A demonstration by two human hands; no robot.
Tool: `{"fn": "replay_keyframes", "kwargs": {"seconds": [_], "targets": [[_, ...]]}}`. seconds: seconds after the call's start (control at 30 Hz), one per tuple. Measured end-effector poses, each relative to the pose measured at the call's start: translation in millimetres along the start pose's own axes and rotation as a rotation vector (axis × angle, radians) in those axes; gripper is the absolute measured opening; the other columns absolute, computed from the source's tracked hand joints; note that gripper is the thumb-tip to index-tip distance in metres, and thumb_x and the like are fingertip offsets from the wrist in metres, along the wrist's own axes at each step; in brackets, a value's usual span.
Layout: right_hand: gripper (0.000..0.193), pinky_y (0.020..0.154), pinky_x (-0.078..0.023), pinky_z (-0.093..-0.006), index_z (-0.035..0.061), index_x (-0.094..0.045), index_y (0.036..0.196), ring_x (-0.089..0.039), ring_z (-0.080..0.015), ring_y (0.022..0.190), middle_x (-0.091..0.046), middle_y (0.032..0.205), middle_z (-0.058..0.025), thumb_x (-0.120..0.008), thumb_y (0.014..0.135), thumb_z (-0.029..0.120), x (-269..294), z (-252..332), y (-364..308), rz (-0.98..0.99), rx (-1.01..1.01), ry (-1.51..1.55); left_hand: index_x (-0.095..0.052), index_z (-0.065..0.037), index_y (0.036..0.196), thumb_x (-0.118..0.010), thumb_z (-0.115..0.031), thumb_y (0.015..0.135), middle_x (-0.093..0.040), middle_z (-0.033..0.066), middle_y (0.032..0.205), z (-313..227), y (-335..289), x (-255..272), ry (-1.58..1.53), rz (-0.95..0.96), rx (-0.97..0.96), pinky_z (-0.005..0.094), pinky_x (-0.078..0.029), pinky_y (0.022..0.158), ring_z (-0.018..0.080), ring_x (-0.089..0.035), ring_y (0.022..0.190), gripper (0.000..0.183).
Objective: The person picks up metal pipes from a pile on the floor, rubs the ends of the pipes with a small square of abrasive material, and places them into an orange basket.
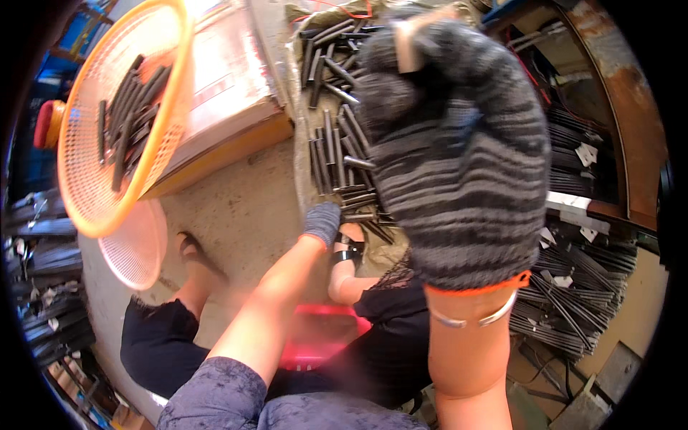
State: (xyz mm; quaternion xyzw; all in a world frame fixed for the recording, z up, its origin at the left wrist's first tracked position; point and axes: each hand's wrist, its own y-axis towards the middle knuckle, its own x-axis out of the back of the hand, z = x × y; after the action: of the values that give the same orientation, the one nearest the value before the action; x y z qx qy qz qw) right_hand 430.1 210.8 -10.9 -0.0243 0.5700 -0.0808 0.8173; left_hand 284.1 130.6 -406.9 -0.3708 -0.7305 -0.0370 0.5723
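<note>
The short black metal rods (337,154) lie in a loose heap on a dusty sack, dark and slim, some lined up side by side, others crossed at angles near the top of the pile. The left hand (322,221), in a grey knitted glove with an orange cuff, is down at the near edge of that heap, fingers curled in among the rods; I cannot tell whether it has any pinched. The right hand (451,143) is up close in front, wearing the same striped grey glove, closed around a small pale flat piece (406,44) that pokes out above the knuckles. A thin metal bangle (473,315) rings that wrist. Off to the left, a round orange plastic mesh basket (86,186) tilts on edge with more black rods inside. At the right, long dark strips (573,294) are stacked in bundles.
</note>
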Motion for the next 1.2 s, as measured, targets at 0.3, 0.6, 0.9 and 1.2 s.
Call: {"fn": "replay_keyframes", "kwargs": {"seconds": [0.3, 0.6, 0.9, 1.2], "targets": [[0.009, 0.069, -0.054, -0.0279, -0.0014, -0.061, 0.093, -0.062, -0.0177, 0.081, -0.062, 0.089, -0.0104, -0.061, 0.086, 0.005, -11, -19, 4, -0.094, -0.051, -0.132, -0.068, -0.005, 0.099, -0.052, -0.01, 0.084, -0.065, 0.0187, 0.097, -9, -19, -24, -0.233, 0.332, -0.019, 0.0412, -0.05, 0.078, 0.0343, -0.063, 0.094, 0.022], [0.009, 0.063, -0.056, -0.0256, -0.0003, -0.061, 0.09, -0.063, -0.0146, 0.072, -0.061, 0.084, -0.0076, -0.063, 0.085, 0.007, -24, -64, 12, -0.107, -0.028, -0.312, -0.066, -0.006, 0.099, -0.058, -0.013, 0.083, -0.063, 0.0182, 0.095, -5, -48, 0, -0.534, 0.044, 0.069, 0.0424, -0.048, 0.08, 0.0351, -0.06, 0.093, 0.02], [0.008, 0.068, -0.052, -0.0299, 0.0011, -0.06, 0.092, -0.061, -0.0201, 0.079, -0.062, 0.082, -0.0085, -0.059, 0.086, 0.007, -38, -97, 15, 0.124, 0.277, -0.814, -0.065, -0.006, 0.095, -0.063, -0.014, 0.081, -0.059, 0.0173, 0.085, 13, -124, 158, -0.431, -0.419, 0.047, 0.0434, -0.047, 0.075, 0.0354, -0.057, 0.084, 0.017], [0.012, 0.077, -0.052, -0.0286, -0.0005, -0.063, 0.094, -0.064, -0.0172, 0.081, -0.067, 0.088, -0.0088, -0.063, 0.084, 0.007, -54, -127, 5, 0.263, -0.015, -0.839, -0.064, -0.001, 0.102, -0.063, 0.0, 0.084, -0.061, 0.0023, 0.092, 54, -231, 397, -0.773, -0.57, -0.052, 0.0252, -0.047, 0.079, 0.0106, -0.057, 0.086, 0.018]]}}
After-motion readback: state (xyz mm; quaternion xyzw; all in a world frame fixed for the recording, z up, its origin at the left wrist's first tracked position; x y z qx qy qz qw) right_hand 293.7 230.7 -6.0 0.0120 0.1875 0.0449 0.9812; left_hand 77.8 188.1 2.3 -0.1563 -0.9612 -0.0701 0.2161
